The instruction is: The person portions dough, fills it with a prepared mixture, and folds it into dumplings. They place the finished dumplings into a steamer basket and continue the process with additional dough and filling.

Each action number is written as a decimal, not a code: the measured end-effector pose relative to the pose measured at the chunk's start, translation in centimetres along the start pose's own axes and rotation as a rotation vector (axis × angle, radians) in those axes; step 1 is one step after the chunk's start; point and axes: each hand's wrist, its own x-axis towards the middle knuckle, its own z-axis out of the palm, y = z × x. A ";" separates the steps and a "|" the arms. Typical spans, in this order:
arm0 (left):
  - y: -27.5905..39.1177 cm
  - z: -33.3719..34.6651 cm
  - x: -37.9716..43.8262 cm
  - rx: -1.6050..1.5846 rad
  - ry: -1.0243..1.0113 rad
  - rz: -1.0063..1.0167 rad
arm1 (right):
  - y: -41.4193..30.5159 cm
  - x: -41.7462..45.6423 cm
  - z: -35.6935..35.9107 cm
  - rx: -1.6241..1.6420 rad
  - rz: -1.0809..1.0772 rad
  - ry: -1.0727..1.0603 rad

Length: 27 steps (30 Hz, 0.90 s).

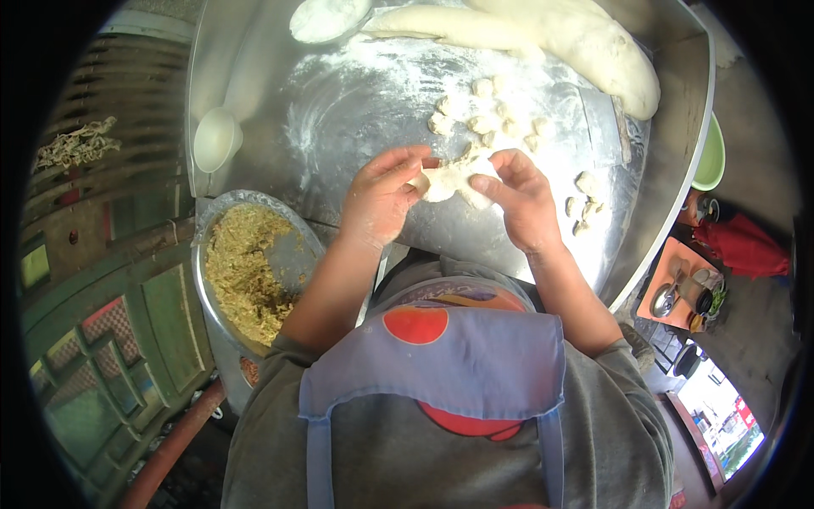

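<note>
Above the near edge of a floured metal worktop (362,121), both hands hold a soft piece of dough (455,178) between them. My left hand (388,191) pinches its left end with thumb and fingers; my right hand (521,197) grips the right side the same way. Just beyond them lie several small dough lumps (482,124), with another group (585,203) to the right of my right hand. A long mass of dough (572,38) rests along the far side. A metal bowl (200,261) of chopped, yellowish-green filling (245,273) stands left of my left forearm.
A raised metal rim (690,127) borders the worktop. A white bowl (215,140) sits at its left side, and a dish of white powder (327,19) at the far left. A flat metal scraper (601,127) lies at right. Beyond the rim are a green bowl (709,156) and an orange tray (655,286).
</note>
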 end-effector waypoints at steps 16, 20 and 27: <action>-4.5 1.7 1.3 0.045 -0.155 0.302 | 1.5 -1.9 1.6 -0.747 -0.109 -0.312; -3.7 -0.7 2.1 0.051 0.014 -0.046 | -1.4 -0.2 -1.6 -0.509 -0.079 -0.046; -5.1 1.1 0.7 1.081 0.167 0.473 | 1.6 0.3 0.7 -0.642 -0.122 -0.081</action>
